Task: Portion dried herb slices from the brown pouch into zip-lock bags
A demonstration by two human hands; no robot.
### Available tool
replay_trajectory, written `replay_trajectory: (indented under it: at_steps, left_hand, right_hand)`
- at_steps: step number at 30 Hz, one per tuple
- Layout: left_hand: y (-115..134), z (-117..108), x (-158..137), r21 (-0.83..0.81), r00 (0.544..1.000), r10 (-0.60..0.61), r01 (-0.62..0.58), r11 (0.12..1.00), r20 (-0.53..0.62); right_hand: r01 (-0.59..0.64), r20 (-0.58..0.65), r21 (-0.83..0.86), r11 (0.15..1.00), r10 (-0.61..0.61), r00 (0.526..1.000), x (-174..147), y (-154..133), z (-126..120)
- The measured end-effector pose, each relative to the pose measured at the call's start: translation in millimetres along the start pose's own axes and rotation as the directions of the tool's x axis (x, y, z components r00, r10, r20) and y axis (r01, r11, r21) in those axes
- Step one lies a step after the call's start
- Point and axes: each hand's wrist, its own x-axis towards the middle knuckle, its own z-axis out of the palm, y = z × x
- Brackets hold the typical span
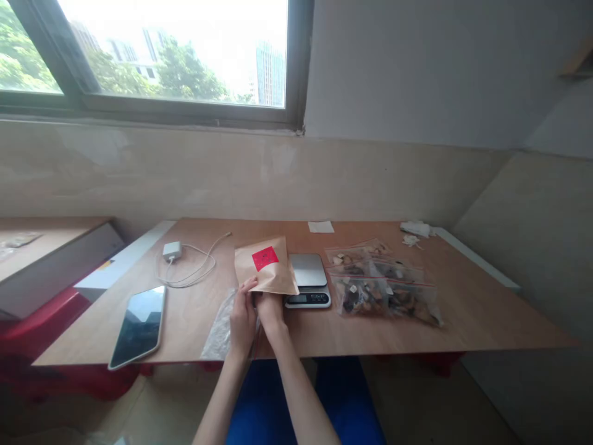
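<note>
A brown kraft paper bag (pixel 278 279) with a red label (pixel 265 258) is raised above the table, its near edge towards me. My left hand (pixel 244 309) grips that near edge at the left, fingertips on top of the paper. From the wrist on, my right hand (pixel 270 307) goes out of sight at the same edge; whether it is inside the bag or beneath it I cannot tell. Right behind the bag, partly covered by it, stands a kitchen scale (pixel 308 272) with a steel plate. Under my left hand lies a clear plastic bag (pixel 217 330).
To the right of the scale lie several zip bags (pixel 365 295) of dried brown pieces. At the left are a tablet (pixel 140 321) and a white charger (pixel 172 250) with its cable. A white paper (pixel 320 227) and crumpled white plastic (pixel 416 229) lie along the back.
</note>
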Motion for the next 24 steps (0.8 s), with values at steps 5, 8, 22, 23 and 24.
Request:
replay_trajectory:
  at_steps: [5, 8, 22, 23, 24]
  left_hand:
    - [0.4, -0.1, -0.4, -0.01, 0.999, -0.044, 0.044, 0.999, 0.0]
    - [0.8, -0.7, -0.6, -0.001, 0.999, -0.031, 0.031, 1.0, 0.01]
    - [1.3, -2.3, -2.3, 0.043, 0.999, -0.025, 0.026, 0.999, -0.033]
    - [1.6, -2.2, -2.3, 0.045, 0.999, -0.02, 0.022, 0.999, -0.033]
    - [1.7, -2.2, -2.3, 0.049, 0.999, -0.018, 0.02, 0.999, -0.029]
  right_hand:
    - [0.034, -0.1, 0.146, 0.989, -0.019, 0.995, -15.5, -8.6, -6.2]
    - [0.029, -0.121, 0.23, 0.973, -0.001, 0.993, -22.0, -6.1, -7.3]
    - [0.013, -0.204, 0.246, 0.969, 0.038, 0.978, -44.2, -4.5, -10.1]
    - [0.022, -0.217, 0.241, 0.97, 0.032, 0.976, -45.9, -3.1, -9.3]
    - [0.029, -0.229, 0.236, 0.971, 0.027, 0.973, -47.5, -1.9, -8.7]
